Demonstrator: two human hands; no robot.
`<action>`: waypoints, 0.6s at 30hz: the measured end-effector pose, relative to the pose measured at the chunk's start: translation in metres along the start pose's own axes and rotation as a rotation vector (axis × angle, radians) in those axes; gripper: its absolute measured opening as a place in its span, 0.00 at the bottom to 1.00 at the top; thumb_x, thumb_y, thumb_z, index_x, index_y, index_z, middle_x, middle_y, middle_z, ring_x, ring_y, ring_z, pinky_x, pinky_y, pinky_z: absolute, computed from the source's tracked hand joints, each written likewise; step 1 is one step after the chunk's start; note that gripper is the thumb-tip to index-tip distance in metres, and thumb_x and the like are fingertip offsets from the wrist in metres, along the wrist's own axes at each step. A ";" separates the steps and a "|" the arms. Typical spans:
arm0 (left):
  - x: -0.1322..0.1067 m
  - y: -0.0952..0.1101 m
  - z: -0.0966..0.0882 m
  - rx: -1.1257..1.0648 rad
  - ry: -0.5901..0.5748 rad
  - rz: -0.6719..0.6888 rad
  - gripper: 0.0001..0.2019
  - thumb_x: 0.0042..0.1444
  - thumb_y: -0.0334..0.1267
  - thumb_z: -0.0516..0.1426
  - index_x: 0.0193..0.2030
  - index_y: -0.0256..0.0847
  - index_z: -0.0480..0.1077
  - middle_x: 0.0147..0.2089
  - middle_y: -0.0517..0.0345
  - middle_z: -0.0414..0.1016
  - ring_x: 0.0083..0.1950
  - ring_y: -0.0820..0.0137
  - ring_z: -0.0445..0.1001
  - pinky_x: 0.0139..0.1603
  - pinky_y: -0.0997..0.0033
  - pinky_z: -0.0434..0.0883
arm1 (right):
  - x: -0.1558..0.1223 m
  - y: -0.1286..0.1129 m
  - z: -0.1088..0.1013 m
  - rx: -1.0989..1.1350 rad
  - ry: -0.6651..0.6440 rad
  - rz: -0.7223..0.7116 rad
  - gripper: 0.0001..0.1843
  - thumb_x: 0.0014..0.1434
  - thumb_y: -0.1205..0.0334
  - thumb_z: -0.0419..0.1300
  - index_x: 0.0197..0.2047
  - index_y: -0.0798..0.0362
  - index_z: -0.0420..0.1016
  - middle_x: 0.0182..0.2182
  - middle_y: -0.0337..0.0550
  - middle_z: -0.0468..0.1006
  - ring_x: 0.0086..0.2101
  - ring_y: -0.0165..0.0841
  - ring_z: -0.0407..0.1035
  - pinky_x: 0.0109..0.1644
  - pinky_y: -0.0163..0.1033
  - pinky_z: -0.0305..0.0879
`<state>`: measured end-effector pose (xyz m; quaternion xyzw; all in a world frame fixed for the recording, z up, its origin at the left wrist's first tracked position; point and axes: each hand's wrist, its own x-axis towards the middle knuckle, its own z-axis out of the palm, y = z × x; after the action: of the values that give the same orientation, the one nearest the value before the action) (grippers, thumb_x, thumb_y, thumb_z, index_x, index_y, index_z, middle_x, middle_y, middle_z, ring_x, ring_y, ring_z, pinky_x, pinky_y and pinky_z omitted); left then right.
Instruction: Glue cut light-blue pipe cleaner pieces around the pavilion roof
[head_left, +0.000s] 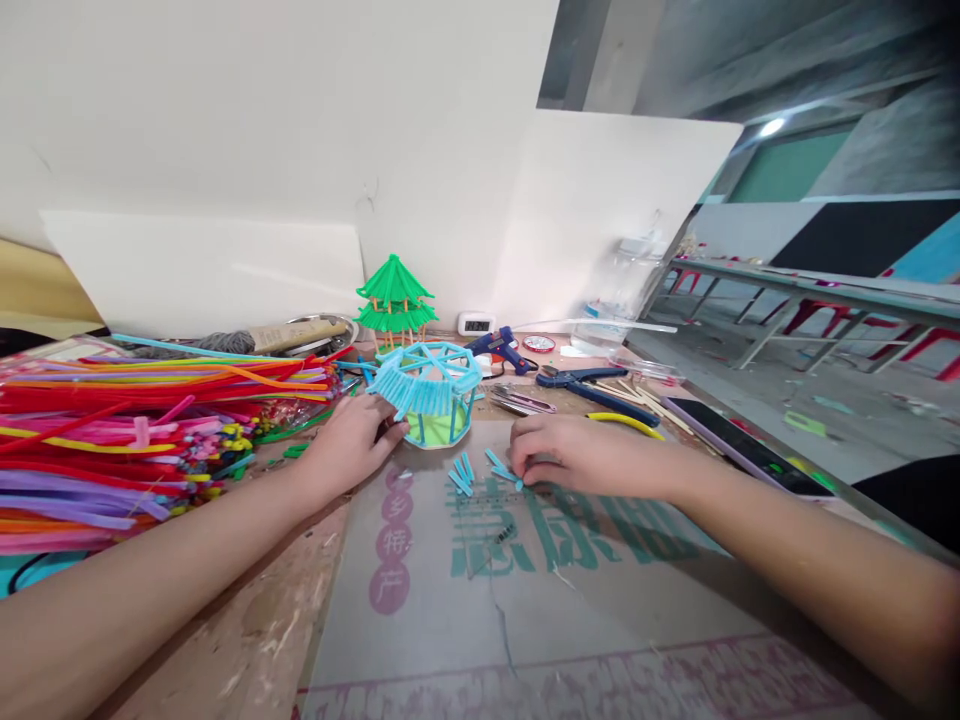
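Note:
A small blue pavilion model (427, 380), made of pipe cleaners on a green base, stands at the back edge of a printed plastic sheet (420, 640). My left hand (358, 440) is closed on its left side, thumb by the base and fingers partly hidden behind the roof. Pipe cleaner strips fill one part of that roof; elsewhere the frame is bare. Just right of the model lie several short blue pipe cleaner pieces (462, 474). Over a second small group, my right hand (551, 455) curls down, thumb and fingertips pinched at a blue piece (518, 485).
Bundles of coloured pipe cleaners (165, 430) cover the left side. Behind the model stands a green tiered tower (395, 300), beside a small digital clock (476, 324). A blue glue gun (504, 348), pliers (577, 380), a phone (742, 445) and a plastic bottle (611, 300) lie or stand rightward.

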<state>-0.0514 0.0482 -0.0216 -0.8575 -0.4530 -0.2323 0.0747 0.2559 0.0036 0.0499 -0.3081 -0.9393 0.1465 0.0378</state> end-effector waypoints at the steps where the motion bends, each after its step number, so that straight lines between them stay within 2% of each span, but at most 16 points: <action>1: 0.000 0.000 0.000 -0.001 0.006 -0.001 0.12 0.63 0.43 0.51 0.33 0.40 0.67 0.33 0.53 0.71 0.39 0.60 0.71 0.39 0.62 0.63 | 0.000 -0.001 0.000 -0.003 0.005 -0.014 0.08 0.64 0.64 0.56 0.36 0.52 0.76 0.38 0.43 0.74 0.40 0.32 0.69 0.44 0.37 0.63; 3: 0.000 0.000 0.000 0.000 0.007 -0.001 0.11 0.63 0.42 0.51 0.33 0.40 0.67 0.32 0.54 0.70 0.38 0.61 0.71 0.38 0.63 0.63 | 0.000 -0.005 0.000 0.007 0.055 -0.028 0.07 0.64 0.65 0.54 0.36 0.52 0.73 0.38 0.43 0.73 0.40 0.32 0.68 0.44 0.37 0.63; 7: 0.000 0.002 -0.002 0.012 0.008 0.003 0.12 0.64 0.43 0.51 0.32 0.41 0.66 0.31 0.54 0.69 0.38 0.61 0.71 0.37 0.63 0.62 | 0.003 -0.018 -0.001 0.135 0.304 0.044 0.05 0.66 0.66 0.50 0.39 0.51 0.66 0.34 0.40 0.72 0.34 0.30 0.66 0.38 0.35 0.63; 10: 0.000 0.002 -0.001 0.014 0.012 0.002 0.12 0.64 0.43 0.51 0.32 0.41 0.66 0.31 0.54 0.69 0.37 0.61 0.70 0.37 0.63 0.62 | 0.012 -0.026 0.000 0.282 0.420 0.074 0.05 0.66 0.64 0.49 0.39 0.51 0.65 0.30 0.37 0.70 0.30 0.28 0.66 0.34 0.34 0.64; 12: 0.000 0.002 -0.001 0.015 0.018 0.004 0.12 0.64 0.43 0.51 0.32 0.40 0.66 0.31 0.54 0.69 0.37 0.61 0.70 0.37 0.63 0.62 | 0.020 -0.031 -0.001 0.382 0.450 0.090 0.06 0.66 0.63 0.50 0.44 0.50 0.67 0.29 0.36 0.71 0.28 0.27 0.67 0.33 0.34 0.65; 15: 0.000 0.001 0.001 0.016 0.019 0.018 0.12 0.64 0.43 0.50 0.33 0.40 0.66 0.31 0.55 0.69 0.37 0.61 0.70 0.38 0.63 0.62 | 0.029 -0.036 -0.006 0.505 0.428 0.115 0.13 0.63 0.63 0.54 0.51 0.50 0.70 0.28 0.35 0.74 0.28 0.27 0.70 0.34 0.35 0.69; 18: -0.001 0.000 0.001 0.011 0.011 0.006 0.13 0.64 0.43 0.50 0.32 0.40 0.66 0.31 0.55 0.69 0.37 0.61 0.70 0.38 0.63 0.62 | 0.035 -0.040 -0.011 0.608 0.452 0.144 0.08 0.59 0.62 0.58 0.42 0.52 0.75 0.29 0.38 0.78 0.30 0.28 0.74 0.38 0.37 0.73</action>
<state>-0.0514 0.0482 -0.0231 -0.8570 -0.4514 -0.2345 0.0825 0.2063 -0.0035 0.0716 -0.3724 -0.7968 0.3491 0.3233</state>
